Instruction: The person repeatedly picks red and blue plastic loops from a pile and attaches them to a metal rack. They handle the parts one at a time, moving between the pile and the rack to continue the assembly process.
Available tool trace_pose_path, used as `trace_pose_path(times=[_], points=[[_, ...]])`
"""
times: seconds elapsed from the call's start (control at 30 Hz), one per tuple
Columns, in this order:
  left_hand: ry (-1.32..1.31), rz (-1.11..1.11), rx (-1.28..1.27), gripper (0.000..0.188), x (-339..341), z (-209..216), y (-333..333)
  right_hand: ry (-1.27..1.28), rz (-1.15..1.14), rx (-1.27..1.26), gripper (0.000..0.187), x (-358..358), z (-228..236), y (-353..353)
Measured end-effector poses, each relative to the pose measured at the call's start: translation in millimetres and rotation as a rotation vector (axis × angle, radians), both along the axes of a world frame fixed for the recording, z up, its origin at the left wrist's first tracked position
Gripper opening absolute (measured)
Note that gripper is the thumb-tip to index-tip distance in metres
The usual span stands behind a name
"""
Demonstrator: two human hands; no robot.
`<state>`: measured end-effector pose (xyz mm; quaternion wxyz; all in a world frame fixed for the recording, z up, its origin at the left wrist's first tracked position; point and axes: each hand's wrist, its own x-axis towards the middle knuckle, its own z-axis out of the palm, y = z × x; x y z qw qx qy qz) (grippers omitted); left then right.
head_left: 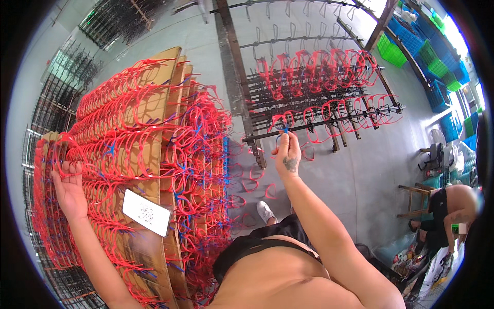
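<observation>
At the far left, my left hand (pixel 70 193) reaches in among rows of red eyeglass frames (pixel 121 139) on stacked cardboard sheets (pixel 170 92). Its fingers curl around part of one red eyeglass frame (pixel 66 149), though the loops overlap there. Ahead and right of centre, my right hand (pixel 288 154) pinches a small blue piece (pixel 286 131) beside a dark metal rack bar (pixel 321 124). A red eyeglass frame (pixel 279 121) hangs right above those fingertips; whether the blue piece belongs to it is unclear. More red frames (pixel 329 67) hang along the rack.
A white card with a printed square code (pixel 146 212) lies on the cardboard stack. Blue and green crates (pixel 406 38) line the right side. Another person (pixel 453 211) bends over near a wooden stool (pixel 416 198). Red pieces (pixel 252 180) appear low between stack and rack.
</observation>
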<state>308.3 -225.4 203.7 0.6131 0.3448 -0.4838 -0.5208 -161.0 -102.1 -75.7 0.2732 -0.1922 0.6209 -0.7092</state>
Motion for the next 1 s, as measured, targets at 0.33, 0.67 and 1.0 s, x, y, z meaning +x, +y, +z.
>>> trace_pose_path(times=[0.33,0.67,1.0], points=[[-0.273,-0.036,-0.158,0.044,-12,-3,10,0.069,0.072,0.097,0.031,-12,5,7],[-0.097,-0.088,-0.275,0.043,8,6,53,0.124,0.109,0.164,0.027,-25,13,3],[0.025,-0.336,-0.102,0.036,-160,-5,186,0.022,0.020,-0.159,0.025,-28,-36,-13]])
